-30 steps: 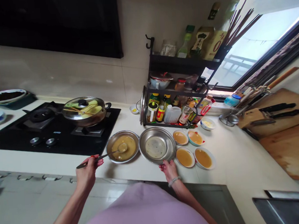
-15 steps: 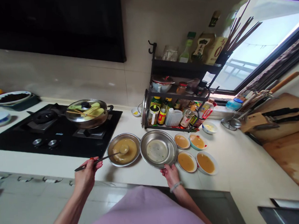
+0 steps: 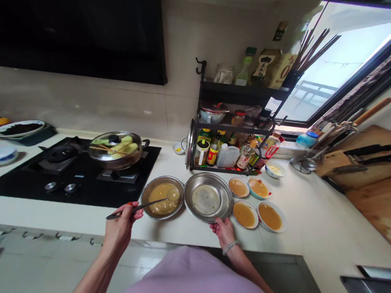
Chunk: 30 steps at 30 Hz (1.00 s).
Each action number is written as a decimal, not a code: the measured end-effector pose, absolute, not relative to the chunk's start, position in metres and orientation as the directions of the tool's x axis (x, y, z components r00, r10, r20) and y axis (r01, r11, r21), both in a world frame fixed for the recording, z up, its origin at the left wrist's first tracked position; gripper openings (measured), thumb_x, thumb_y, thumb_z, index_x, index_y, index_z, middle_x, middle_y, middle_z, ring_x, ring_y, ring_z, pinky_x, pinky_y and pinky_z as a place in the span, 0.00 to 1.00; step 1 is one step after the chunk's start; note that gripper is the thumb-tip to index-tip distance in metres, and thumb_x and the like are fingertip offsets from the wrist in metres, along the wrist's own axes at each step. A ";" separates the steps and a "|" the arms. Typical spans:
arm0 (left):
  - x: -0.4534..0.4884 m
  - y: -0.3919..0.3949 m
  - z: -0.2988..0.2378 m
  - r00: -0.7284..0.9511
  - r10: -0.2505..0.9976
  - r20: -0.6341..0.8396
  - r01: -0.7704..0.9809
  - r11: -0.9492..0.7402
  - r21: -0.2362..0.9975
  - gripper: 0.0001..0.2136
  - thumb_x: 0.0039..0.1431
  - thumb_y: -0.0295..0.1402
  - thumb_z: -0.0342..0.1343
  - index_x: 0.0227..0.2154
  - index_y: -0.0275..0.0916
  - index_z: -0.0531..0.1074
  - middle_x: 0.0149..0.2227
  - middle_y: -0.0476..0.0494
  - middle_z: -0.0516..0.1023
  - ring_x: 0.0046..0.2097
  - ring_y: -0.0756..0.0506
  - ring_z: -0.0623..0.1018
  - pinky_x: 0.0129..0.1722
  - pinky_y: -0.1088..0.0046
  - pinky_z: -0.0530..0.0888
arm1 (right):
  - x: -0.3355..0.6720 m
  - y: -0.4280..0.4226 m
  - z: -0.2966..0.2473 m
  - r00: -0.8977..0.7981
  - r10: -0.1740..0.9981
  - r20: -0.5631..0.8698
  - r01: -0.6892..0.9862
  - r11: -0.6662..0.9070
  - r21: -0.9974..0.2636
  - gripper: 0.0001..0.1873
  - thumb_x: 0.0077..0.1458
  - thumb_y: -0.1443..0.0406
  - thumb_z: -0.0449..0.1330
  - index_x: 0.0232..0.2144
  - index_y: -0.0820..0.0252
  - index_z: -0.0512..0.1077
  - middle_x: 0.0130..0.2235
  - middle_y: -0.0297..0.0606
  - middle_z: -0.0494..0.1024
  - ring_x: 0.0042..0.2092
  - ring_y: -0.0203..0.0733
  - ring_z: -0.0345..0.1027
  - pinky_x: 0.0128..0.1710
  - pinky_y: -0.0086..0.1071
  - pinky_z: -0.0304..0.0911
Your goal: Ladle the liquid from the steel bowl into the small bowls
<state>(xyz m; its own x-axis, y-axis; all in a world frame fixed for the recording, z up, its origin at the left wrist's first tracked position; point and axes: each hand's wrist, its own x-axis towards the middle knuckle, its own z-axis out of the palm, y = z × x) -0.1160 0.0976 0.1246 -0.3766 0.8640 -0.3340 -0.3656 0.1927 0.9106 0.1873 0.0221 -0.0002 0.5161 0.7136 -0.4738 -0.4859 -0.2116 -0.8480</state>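
Reaching forward, gripping the ladle (image 3: 152, 203) in the left hand (image 3: 122, 224), pinching the basin (image 3: 224, 197) rim with the right hand (image 3: 224, 232), having shifted the ladle rightward.

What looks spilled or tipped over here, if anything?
Nothing stands out. The small bowls stand upright, the left hand holds the ladle, the right hand holds a metal bowl, and I see no spill on the counter.
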 end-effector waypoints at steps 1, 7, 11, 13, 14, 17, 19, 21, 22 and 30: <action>-0.111 0.098 0.125 -0.360 0.873 -0.329 -0.359 0.195 0.913 0.06 0.46 0.31 0.59 0.26 0.33 0.73 0.26 0.45 0.79 0.21 0.51 0.76 0.26 0.74 0.77 | 0.187 0.022 0.000 0.516 0.713 -0.475 -0.490 -0.209 -0.846 0.23 0.32 0.58 0.67 0.27 0.54 0.58 0.19 0.26 0.71 0.20 0.35 0.67 0.18 0.24 0.56; -0.074 0.097 0.116 -0.175 0.956 -0.236 -0.236 0.192 0.953 0.14 0.50 0.41 0.58 0.30 0.33 0.73 0.21 0.46 0.77 0.22 0.46 0.77 0.28 0.67 0.78 | 0.187 0.023 0.003 0.513 0.712 -0.480 -0.508 -0.199 -0.838 0.27 0.30 0.56 0.69 0.28 0.54 0.57 0.18 0.27 0.73 0.19 0.35 0.67 0.18 0.24 0.56; -0.053 0.094 0.106 -0.080 0.981 -0.177 -0.174 0.161 0.972 0.15 0.49 0.44 0.60 0.29 0.34 0.73 0.28 0.41 0.81 0.24 0.45 0.79 0.27 0.67 0.78 | 0.179 0.013 0.005 0.436 0.761 -0.479 -0.480 -0.253 -0.840 0.28 0.32 0.51 0.70 0.28 0.55 0.59 0.21 0.34 0.77 0.21 0.35 0.68 0.20 0.24 0.57; -0.046 0.092 0.101 -0.024 0.986 -0.163 -0.140 0.158 0.977 0.17 0.50 0.46 0.59 0.29 0.34 0.73 0.26 0.42 0.80 0.24 0.45 0.79 0.27 0.66 0.78 | 0.173 0.004 0.007 0.254 0.825 -0.505 -0.439 -0.367 -0.820 0.27 0.36 0.49 0.69 0.30 0.57 0.63 0.24 0.37 0.78 0.22 0.37 0.70 0.21 0.25 0.58; -0.044 0.091 0.098 0.000 0.988 -0.156 -0.122 0.155 0.980 0.17 0.50 0.46 0.59 0.30 0.34 0.73 0.24 0.42 0.79 0.23 0.44 0.78 0.26 0.66 0.78 | 0.171 0.000 0.009 0.133 0.847 -0.515 -0.387 -0.435 -0.813 0.25 0.37 0.49 0.69 0.30 0.58 0.65 0.24 0.37 0.78 0.22 0.37 0.70 0.21 0.26 0.58; -0.042 0.090 0.093 0.033 0.990 -0.136 -0.081 0.138 0.987 0.17 0.51 0.47 0.58 0.30 0.34 0.74 0.21 0.44 0.78 0.23 0.43 0.78 0.26 0.66 0.78 | 0.176 -0.004 0.017 -0.068 0.867 -0.494 -0.152 -0.499 -0.853 0.19 0.40 0.54 0.68 0.29 0.61 0.71 0.21 0.34 0.76 0.21 0.37 0.69 0.21 0.26 0.58; -0.043 0.089 0.092 0.031 0.993 -0.114 -0.066 0.116 0.991 0.17 0.51 0.47 0.58 0.30 0.35 0.74 0.22 0.43 0.78 0.23 0.43 0.79 0.25 0.66 0.78 | 0.191 0.005 0.028 0.042 0.908 -0.416 -0.027 -0.415 -0.909 0.14 0.44 0.57 0.65 0.29 0.61 0.74 0.22 0.35 0.77 0.22 0.36 0.68 0.21 0.26 0.58; -0.044 0.088 0.092 0.038 0.996 -0.086 -0.035 0.087 0.996 0.17 0.53 0.47 0.57 0.30 0.35 0.73 0.22 0.43 0.78 0.24 0.43 0.79 0.25 0.66 0.78 | 0.216 0.023 0.041 0.169 0.940 -0.296 0.092 -0.314 -0.945 0.13 0.48 0.58 0.60 0.34 0.62 0.75 0.26 0.37 0.79 0.24 0.38 0.70 0.23 0.28 0.62; -0.044 0.087 0.093 0.047 0.997 -0.063 -0.009 0.063 0.998 0.16 0.55 0.46 0.55 0.31 0.36 0.73 0.22 0.44 0.78 0.23 0.43 0.79 0.25 0.67 0.78 | 0.229 0.035 0.048 0.225 0.949 -0.220 0.202 -0.267 -0.942 0.14 0.51 0.60 0.58 0.37 0.62 0.75 0.27 0.37 0.79 0.25 0.39 0.71 0.24 0.30 0.63; -0.037 0.080 0.100 0.523 0.720 0.457 0.299 -0.657 0.692 0.09 0.64 0.31 0.48 0.37 0.38 0.73 0.30 0.44 0.76 0.29 0.51 0.76 0.30 0.78 0.74 | 0.285 0.141 0.070 0.216 0.966 0.141 0.892 -0.137 -0.430 0.21 0.55 0.73 0.50 0.51 0.66 0.70 0.47 0.50 0.76 0.50 0.48 0.67 0.53 0.40 0.59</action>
<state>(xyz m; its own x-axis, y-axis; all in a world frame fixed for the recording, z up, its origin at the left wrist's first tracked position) -0.0371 0.0803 0.1003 0.5229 0.7197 0.4567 0.2992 -0.6567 0.6923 0.2846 0.1408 0.0699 0.2162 0.9662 0.1408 0.8925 -0.1370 -0.4298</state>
